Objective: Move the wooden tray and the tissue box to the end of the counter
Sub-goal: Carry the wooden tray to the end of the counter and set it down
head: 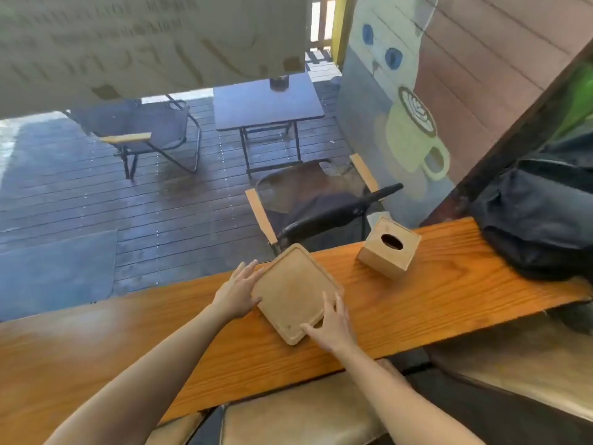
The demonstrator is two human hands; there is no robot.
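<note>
Head view: left hand (236, 292) lies flat against the tray's (295, 292) left edge, right hand (333, 319) splayed on its near corner, neither closed round it. Tray looks stiff, light; grip opposite edges. Box (389, 248) sits right, apart, on the counter (449, 297).

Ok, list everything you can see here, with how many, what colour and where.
wooden tray: one, light wood, on the counter between the hands
tissue box: one, light wood, on the counter right of the tray
counter: one, orange-brown wood, across the foreground
bag: one, black, at the counter's right end
folding chairs: two, dark with wooden armrests, on the deck
folding table: one, dark, on the deck
cup mural: one, pale green, on the wall
left hand: on the tray's left edge
right hand: on the tray's near corner
</note>
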